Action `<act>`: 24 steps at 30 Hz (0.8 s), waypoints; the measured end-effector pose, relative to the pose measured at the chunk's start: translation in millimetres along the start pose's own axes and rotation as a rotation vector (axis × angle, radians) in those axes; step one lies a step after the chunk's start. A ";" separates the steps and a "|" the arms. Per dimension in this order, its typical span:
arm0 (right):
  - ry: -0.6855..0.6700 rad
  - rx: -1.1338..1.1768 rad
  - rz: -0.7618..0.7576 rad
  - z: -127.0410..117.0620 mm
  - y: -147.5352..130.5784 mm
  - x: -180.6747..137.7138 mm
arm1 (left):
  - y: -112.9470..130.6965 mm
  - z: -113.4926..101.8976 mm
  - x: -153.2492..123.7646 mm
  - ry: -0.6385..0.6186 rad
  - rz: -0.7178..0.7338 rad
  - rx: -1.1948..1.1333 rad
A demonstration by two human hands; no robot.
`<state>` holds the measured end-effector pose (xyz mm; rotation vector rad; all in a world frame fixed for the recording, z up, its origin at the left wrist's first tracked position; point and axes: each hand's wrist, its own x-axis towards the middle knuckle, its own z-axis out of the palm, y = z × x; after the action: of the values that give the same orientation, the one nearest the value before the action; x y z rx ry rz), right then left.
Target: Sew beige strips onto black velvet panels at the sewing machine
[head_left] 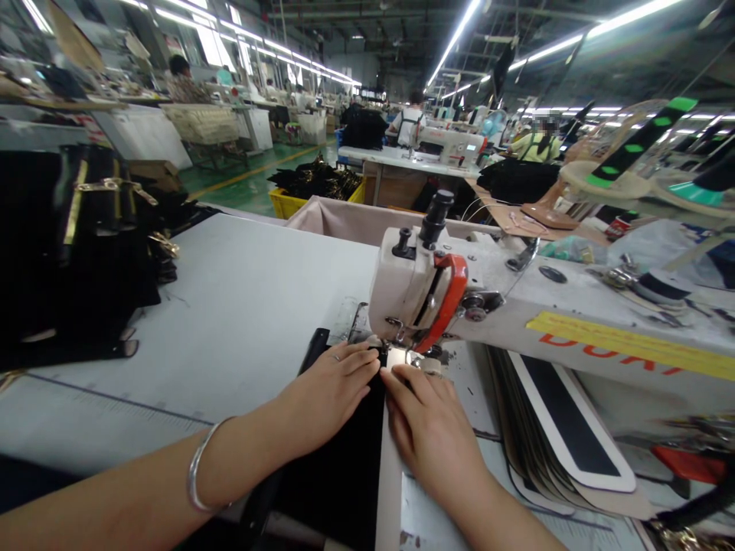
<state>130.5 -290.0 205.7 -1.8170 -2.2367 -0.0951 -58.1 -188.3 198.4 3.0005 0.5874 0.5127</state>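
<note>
In the head view, at lower centre of the frame, the left hand (330, 392) is laid flat on a black fabric piece (344, 467), fingers stretched out and held close together, the tips just short of the presser foot (403, 357). The right hand (432, 428) is laid beside it in the same way, flat and palm down, with the fingertips touching the foot's near edge. Nothing is pinched by either hand; the cloth is only pressed against the table (230, 306).

The fabric piece is placed under the head of the sewing machine (413, 287) in mid-frame. Most of its length is seen running toward the lower edge, on the near side of the needle, so the seam is judged to be near its beginning, with most of it left. No stitching can be made out.

A pile of black pieces with gold trim (74, 245) is stacked at the left of the frame.
</note>
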 end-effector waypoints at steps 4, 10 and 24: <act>0.003 0.003 0.002 1.3 0.8 1.4 | -2.4 4.3 1.6 0.006 0.003 0.006; -0.016 0.044 0.012 -3.3 3.1 4.9 | -5.3 0.6 2.2 -0.027 -0.039 -0.065; 0.030 0.306 -0.040 -23.5 -38.7 -80.1 | 43.8 -30.8 -80.3 0.014 0.219 -0.464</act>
<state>111.6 -379.7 213.6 -1.5986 -2.1298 0.2014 -122.6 -259.7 206.9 2.6248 0.1120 0.5861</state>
